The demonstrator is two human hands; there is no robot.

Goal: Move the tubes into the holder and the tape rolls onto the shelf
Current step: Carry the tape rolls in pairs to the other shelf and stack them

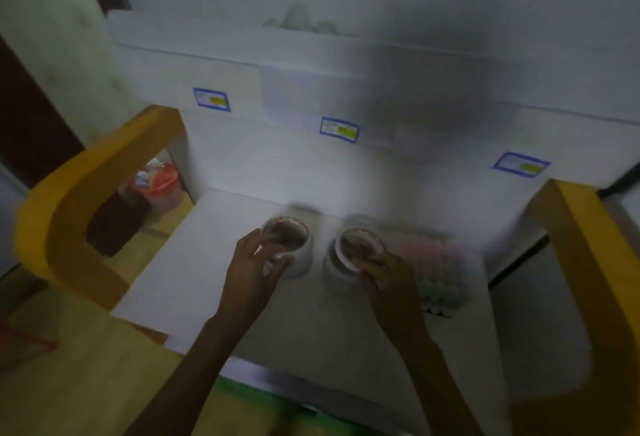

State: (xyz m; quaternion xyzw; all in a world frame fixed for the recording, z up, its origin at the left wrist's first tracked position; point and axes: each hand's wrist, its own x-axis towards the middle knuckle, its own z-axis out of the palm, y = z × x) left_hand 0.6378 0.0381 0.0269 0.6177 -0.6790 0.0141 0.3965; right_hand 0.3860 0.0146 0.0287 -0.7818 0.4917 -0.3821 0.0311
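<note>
White bench (194, 262) carries two tape rolls side by side. Left hand (251, 267) grips the left tape roll (294, 248); right hand (384, 276) grips the right tape roll (346, 259). At 12 o'clock, three blue-edged labels (339, 129) are too blurred to read.

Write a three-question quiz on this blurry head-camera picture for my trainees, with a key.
1. True or false: each hand grips one white tape roll.
2. What lies right of the right-hand roll? A) a bundle of tubes B) a kettle C) a book
3. How many blue-edged labels show on the white shelf front?

Key:
1. True: left hand on left roll, right hand on right roll.
2. A, tubes.
3. Three, e.g..
</note>
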